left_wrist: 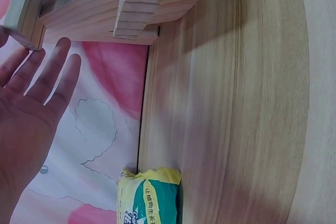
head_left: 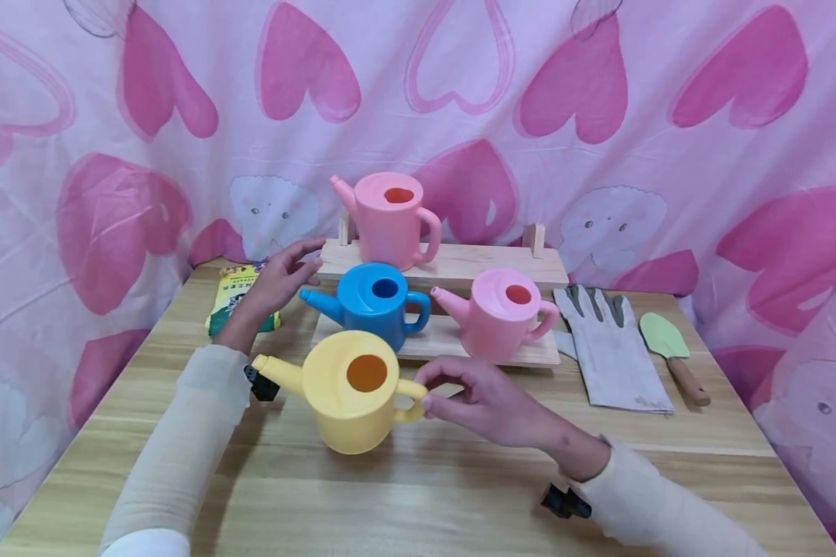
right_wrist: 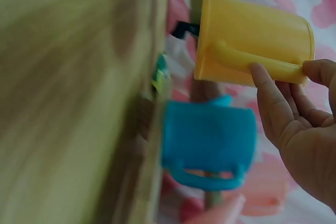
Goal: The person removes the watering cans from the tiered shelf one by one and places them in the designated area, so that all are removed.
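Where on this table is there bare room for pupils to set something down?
Broad bare tabletop lies between the left sleeve and the right sleeve, at the near side; a smaller patch lies between the glove and the right sleeve. The wooden shelf is crowded, with a blue watering can and two pink watering cans.

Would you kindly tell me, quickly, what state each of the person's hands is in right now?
Left hand: open, holding nothing, fingers beside the end of the wooden shelf.
Right hand: closed, holding the yellow watering can by its handle.
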Demonstrator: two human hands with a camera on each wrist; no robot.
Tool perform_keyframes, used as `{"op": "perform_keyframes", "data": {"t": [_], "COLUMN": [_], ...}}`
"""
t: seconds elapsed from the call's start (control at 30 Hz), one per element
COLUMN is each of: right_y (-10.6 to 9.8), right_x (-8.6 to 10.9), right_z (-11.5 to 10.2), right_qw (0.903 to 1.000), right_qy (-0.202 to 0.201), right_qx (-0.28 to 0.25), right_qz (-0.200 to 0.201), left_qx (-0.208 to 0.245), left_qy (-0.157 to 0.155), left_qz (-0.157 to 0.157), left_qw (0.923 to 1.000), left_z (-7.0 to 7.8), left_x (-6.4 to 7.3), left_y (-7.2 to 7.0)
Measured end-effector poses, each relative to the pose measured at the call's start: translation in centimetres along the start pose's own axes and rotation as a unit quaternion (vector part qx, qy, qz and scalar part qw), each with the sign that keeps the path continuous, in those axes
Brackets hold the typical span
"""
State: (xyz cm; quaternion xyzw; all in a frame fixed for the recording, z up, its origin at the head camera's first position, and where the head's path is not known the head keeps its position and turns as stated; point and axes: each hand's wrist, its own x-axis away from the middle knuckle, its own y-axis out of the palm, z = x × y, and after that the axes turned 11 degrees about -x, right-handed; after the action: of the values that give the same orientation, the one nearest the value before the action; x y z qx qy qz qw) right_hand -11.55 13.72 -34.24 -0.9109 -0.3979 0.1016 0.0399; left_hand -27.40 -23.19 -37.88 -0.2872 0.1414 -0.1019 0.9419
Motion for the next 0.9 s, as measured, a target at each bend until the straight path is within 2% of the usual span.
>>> {"op": "perform_keyframes", "data": {"t": [0.27,0.37,0.5,0.6,0.9], "right_y": [1.8,2.1,2.5,2.8,3.5], "right_x": [-1.5,-2.0,-2.7,-3.2,-4.0], "right_z": [2.8,3.4,4.3,5.0,6.0], "right_qw": [0.9986,0.9979,0.9973,0.997,0.9951], "right_qy": [0.053,0.064,0.073,0.076,0.089], "right_qx": [-0.009,-0.005,-0.009,-0.011,-0.042], "right_qz": [0.003,0.006,0.004,0.001,-0.007], "left_qx": [0.009,0.009,0.01,0.014,0.018], "left_qy": [-0.01,-0.011,-0.016,-0.015,-0.013], "left_qz": [-0.007,-0.008,-0.008,-0.005,0.0], "left_qw": [0.9999,0.9999,0.9998,0.9998,0.9998], "left_z": [-0.3,0.6,0.5,-0.3,-0.3], "left_x": [0.1,0.4,0.3,0.0,0.1], "left_y": [-0.1,-0.3,-0.4,-0.3,0.0]}}
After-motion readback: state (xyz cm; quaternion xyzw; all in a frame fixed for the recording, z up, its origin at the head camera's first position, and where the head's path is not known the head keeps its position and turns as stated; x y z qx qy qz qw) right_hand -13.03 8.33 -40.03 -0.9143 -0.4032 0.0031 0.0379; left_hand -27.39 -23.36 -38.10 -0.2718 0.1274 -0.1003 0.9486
